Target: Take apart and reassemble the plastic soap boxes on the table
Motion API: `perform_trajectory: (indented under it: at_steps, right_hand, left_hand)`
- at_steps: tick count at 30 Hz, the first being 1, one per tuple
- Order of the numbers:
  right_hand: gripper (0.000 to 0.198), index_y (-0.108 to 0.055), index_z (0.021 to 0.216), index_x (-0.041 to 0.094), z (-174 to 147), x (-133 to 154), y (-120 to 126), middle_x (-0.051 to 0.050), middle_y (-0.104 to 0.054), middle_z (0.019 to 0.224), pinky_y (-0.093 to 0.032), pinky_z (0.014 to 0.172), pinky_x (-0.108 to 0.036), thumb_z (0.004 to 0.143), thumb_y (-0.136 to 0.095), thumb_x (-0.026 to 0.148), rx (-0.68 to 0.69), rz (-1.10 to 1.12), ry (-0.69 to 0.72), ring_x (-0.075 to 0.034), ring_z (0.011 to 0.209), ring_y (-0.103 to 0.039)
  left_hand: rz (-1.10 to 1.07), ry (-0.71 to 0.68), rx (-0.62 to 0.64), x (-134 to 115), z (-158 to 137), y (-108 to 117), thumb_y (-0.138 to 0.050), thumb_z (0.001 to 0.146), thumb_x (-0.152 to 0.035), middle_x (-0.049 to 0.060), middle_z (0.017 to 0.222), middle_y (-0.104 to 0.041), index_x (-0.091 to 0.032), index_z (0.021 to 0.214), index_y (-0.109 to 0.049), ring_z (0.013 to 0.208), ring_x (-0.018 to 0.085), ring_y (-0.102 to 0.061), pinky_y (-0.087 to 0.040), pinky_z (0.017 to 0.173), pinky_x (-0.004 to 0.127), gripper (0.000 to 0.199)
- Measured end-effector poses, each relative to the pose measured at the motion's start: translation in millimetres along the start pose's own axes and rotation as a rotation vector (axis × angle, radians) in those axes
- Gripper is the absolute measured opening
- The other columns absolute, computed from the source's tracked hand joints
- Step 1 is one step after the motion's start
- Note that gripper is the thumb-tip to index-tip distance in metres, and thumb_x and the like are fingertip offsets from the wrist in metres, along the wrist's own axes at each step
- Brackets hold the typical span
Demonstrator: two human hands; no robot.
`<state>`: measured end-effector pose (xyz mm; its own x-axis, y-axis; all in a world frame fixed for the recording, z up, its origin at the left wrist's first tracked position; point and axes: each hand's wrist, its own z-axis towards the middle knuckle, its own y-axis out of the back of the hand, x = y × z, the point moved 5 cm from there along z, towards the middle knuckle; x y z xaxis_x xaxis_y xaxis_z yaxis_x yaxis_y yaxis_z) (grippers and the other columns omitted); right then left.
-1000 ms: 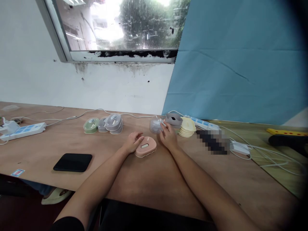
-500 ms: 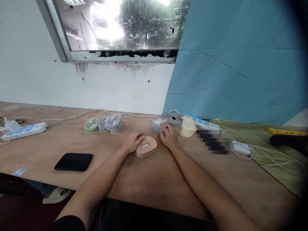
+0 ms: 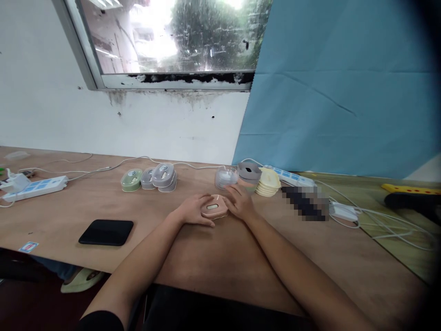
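Observation:
A pink oval box (image 3: 217, 212) with a pale slot in its top sits on the table in front of me, and a clear rim shows along its lower edge. My left hand (image 3: 195, 210) is around its left side, thumb at the near edge and fingers at the far edge. Against its right edge rests my right hand (image 3: 240, 203), with the upper fingers stretched out above the box. Just beyond those fingers stands a stack of clear plastic covers (image 3: 224, 177). Beside it are a grey oval piece (image 3: 249, 172) and a stack of cream-yellow pieces (image 3: 268, 182).
Left of my hands stand a green box (image 3: 131, 180) and several grey boxes (image 3: 164, 175) with clear covers. A black phone (image 3: 106, 232) lies at the front left. Power strips (image 3: 37, 188) and white cables run along the back. A blurred dark item (image 3: 305, 203) lies right.
My right hand has drawn back from the clear covers to the pink box's right edge. My left hand has spread around the box, which has shifted slightly right.

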<state>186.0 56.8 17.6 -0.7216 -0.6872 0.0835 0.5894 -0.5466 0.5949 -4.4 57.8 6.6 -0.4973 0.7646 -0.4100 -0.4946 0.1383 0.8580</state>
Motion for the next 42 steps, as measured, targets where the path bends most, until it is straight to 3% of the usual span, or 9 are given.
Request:
perform_trajectory:
  at_steps: [3, 5, 10, 15, 20, 24, 30, 42]
  right_hand:
    - [0.047, -0.052, 0.127, 0.02, 1, 10, -5, -0.011, -0.06, 0.112, -0.048, 0.09, -0.042, 0.083, -0.057, 0.038, 0.112, 0.052, 0.052, -0.025, 0.104, -0.055]
    - [0.051, -0.051, 0.127, 0.02, 2, 13, -8, -0.012, -0.06, 0.113, -0.048, 0.09, -0.043, 0.082, -0.059, 0.042, 0.136, 0.062, 0.069, -0.026, 0.104, -0.056]
    - [0.045, -0.054, 0.123, 0.02, 2, 11, -5, -0.011, -0.061, 0.109, -0.049, 0.088, -0.042, 0.082, -0.06, 0.038, 0.014, 0.028, 0.06, -0.025, 0.1, -0.057]
    - [0.033, -0.059, 0.113, 0.02, 1, 9, -3, -0.01, -0.063, 0.104, -0.051, 0.084, -0.039, 0.082, -0.061, 0.033, -0.021, -0.011, 0.08, -0.023, 0.094, -0.059]
    - [0.012, -0.062, 0.094, 0.021, 1, 4, -5, -0.008, -0.066, 0.091, -0.051, 0.079, -0.036, 0.088, -0.053, 0.025, -0.042, -0.024, 0.065, -0.021, 0.087, -0.06]
    - [0.011, -0.062, 0.087, 0.021, 1, 2, -6, -0.007, -0.066, 0.087, -0.05, 0.077, -0.035, 0.089, -0.052, 0.026, -0.037, -0.024, 0.051, -0.02, 0.084, -0.06]
    - [0.016, -0.058, 0.079, 0.021, 0, 3, -8, -0.005, -0.065, 0.078, -0.048, 0.07, -0.031, 0.089, -0.052, 0.031, -0.017, -0.02, 0.013, -0.019, 0.077, -0.06]
    - [0.024, -0.06, 0.087, 0.022, -1, 2, -9, -0.008, -0.066, 0.085, -0.05, 0.074, -0.034, 0.093, -0.041, 0.034, 0.015, -0.002, -0.015, -0.021, 0.082, -0.061]
  left_hand:
    - [0.009, 0.053, -0.033, 8, -1, 2, -0.072, 0.055, -0.067, 0.016, 0.139, -0.045, -0.017, 0.14, -0.037, 0.124, 0.034, -0.044, -0.036, 0.103, 0.043, 0.105]
    - [0.001, 0.123, -0.097, 16, -3, 6, -0.071, 0.059, -0.064, 0.015, 0.134, -0.05, -0.017, 0.137, -0.041, 0.119, 0.033, -0.049, -0.041, 0.098, 0.043, 0.096]
    - [-0.1, 0.242, -0.283, 29, -7, 17, -0.06, 0.076, -0.054, 0.011, 0.114, -0.063, -0.016, 0.121, -0.056, 0.102, 0.026, -0.06, -0.046, 0.088, 0.037, 0.059]
    - [-0.222, 0.271, -0.377, 33, -6, 19, -0.052, 0.084, -0.047, 0.009, 0.103, -0.068, -0.015, 0.107, -0.066, 0.094, 0.022, -0.061, -0.045, 0.083, 0.032, 0.042]
    - [-0.315, 0.305, -0.409, 37, -4, 17, -0.045, 0.086, -0.049, 0.006, 0.087, -0.069, -0.013, 0.093, -0.07, 0.082, 0.019, -0.06, -0.044, 0.075, 0.029, 0.045]
    - [-0.414, 0.341, -0.414, 40, -4, 13, -0.044, 0.085, -0.051, 0.004, 0.075, -0.065, -0.012, 0.087, -0.07, 0.073, 0.018, -0.057, -0.042, 0.066, 0.027, 0.047]
    - [-0.525, 0.363, -0.385, 40, -3, 7, -0.043, 0.081, -0.058, 0.0, 0.055, -0.051, -0.014, 0.059, -0.055, 0.056, 0.013, -0.048, -0.037, 0.054, 0.024, 0.051]
    - [-0.726, 0.41, -0.401, 47, -2, 0, -0.046, 0.079, -0.063, 0.0, 0.051, -0.051, -0.013, 0.06, -0.058, 0.051, 0.013, -0.049, -0.039, 0.05, 0.025, 0.055]
